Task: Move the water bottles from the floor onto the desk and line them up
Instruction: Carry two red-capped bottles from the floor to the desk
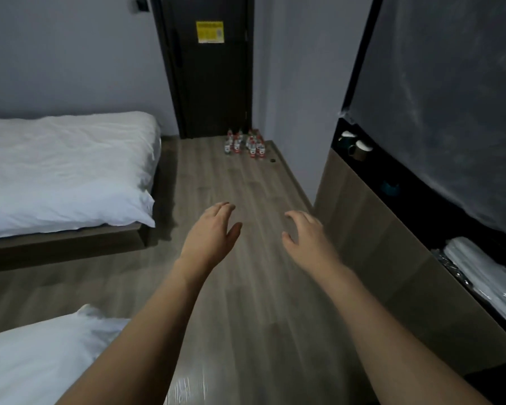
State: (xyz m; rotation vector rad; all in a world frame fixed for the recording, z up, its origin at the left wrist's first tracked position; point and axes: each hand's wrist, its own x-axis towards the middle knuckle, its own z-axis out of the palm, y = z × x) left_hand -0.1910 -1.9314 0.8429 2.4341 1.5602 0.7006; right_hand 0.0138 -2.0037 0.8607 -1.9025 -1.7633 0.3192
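Head view, step: I judge this as the very start of the fetch; none of the water bottles point(244, 144) has been picked up yet.
Head view, left grip: my left hand point(209, 232) hangs in the air over the floor point(246, 287), fingers relaxed and slightly spread, holding nothing.
Head view, right grip: my right hand point(307, 235) hangs beside it, fingers loosely curved downward, also holding nothing.
Head view, bottles' place: they stand clustered on the floor at its far end, just in front of the dark door point(208, 68) and near the wall corner, well apart from both hands.
Head view, bottles' look: small clear bottles with red labels, upright as far as I can tell; too small to count surely.
Head view, surroundings: a bed point(65, 171) with white bedding along the left, a wooden unit point(377, 244) with a dark recess on the right; whether that is the table I cannot tell.
Next move: I would need to close the gap down the floor, reach low and grip bottles round their bodies.
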